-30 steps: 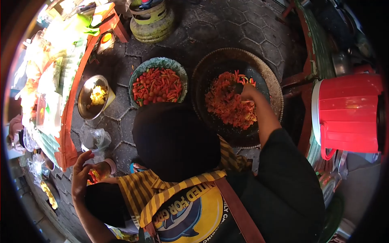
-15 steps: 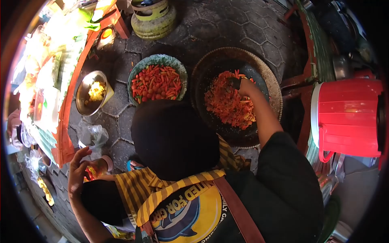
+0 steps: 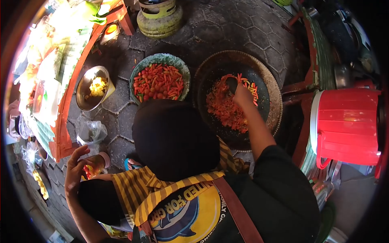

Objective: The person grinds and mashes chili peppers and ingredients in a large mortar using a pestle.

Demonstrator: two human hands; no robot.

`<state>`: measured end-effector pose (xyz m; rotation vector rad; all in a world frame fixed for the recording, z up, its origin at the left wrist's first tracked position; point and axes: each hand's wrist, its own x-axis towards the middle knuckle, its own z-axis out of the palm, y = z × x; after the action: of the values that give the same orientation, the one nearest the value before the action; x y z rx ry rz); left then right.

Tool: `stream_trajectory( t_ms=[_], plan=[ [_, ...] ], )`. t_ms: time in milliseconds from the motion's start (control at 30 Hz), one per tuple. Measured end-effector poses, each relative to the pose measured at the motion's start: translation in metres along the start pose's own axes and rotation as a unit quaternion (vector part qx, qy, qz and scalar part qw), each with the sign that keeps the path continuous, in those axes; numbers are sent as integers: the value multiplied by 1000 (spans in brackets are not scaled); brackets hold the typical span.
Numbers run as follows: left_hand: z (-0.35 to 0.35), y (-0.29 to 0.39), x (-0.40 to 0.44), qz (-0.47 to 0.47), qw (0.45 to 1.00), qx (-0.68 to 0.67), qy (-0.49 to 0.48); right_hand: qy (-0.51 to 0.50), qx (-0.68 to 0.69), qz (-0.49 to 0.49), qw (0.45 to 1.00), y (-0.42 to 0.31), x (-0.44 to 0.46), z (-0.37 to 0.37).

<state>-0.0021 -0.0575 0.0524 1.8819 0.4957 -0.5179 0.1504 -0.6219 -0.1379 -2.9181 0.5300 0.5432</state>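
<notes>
My right hand (image 3: 242, 95) is wrapped round a dark pestle (image 3: 231, 84) inside a wide, dark, round mortar (image 3: 262, 115) with a brown outer rim. Beneath the pestle spreads coarsely crushed red chili (image 3: 227, 111). Whole red and yellowish chilies (image 3: 251, 87) lie by the mortar's upper right side. At the left, my left hand (image 3: 74, 168) is raised with bent fingers apart and nothing seen in it. Beside it stands a clear container (image 3: 96, 165) with red and yellow contents. A green patterned bowl (image 3: 184, 72) full of red chilies and small round tomatoes sits left of the mortar.
A metal bowl (image 3: 83, 101) holds yellow pieces. Left is a bright orange-edged table (image 3: 65, 133); behind stands a gas cylinder (image 3: 160, 24). A red cooler (image 3: 348, 127) is at the right. My dark-covered head (image 3: 176, 139) hides part of the paved floor (image 3: 223, 24).
My right hand and the pestle have shifted left and slightly down in the mortar. More whole chilies now show at its upper right. My left hand keeps nearly the same pose. The view has shifted slightly.
</notes>
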Motion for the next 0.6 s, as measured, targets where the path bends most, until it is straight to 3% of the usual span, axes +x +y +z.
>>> stream_trajectory(
  t_ms=[67, 133, 167, 233, 333, 400, 467, 600],
  plan=[
    [1, -2, -2, 1, 1000, 0, 6, 27, -1, -15, 1000, 6, 20, 57],
    [0, 0, 4, -9, 1000, -21, 12, 109, 15, 32, 993, 1, 26, 73],
    [1, 1, 4, -2, 1000, -11, 8, 104, 18, 36, 994, 8, 34, 73],
    [0, 2, 5, 7, 1000, -13, -7, -138, -34, -19, 990, 19, 63, 31],
    [0, -1, 6, 27, 999, -18, -20, -204, -28, -35, 978, 21, 57, -4],
    [1, 3, 1, -2, 1000, -21, 8, -159, -14, -37, 986, 19, 33, 26],
    [2, 2, 2, 1, 1000, -25, 10, 117, 27, -11, 993, 6, 9, 73],
    [3, 6, 4, -13, 1000, -11, 5, 112, 24, -24, 993, 27, 36, 79]
  ],
)
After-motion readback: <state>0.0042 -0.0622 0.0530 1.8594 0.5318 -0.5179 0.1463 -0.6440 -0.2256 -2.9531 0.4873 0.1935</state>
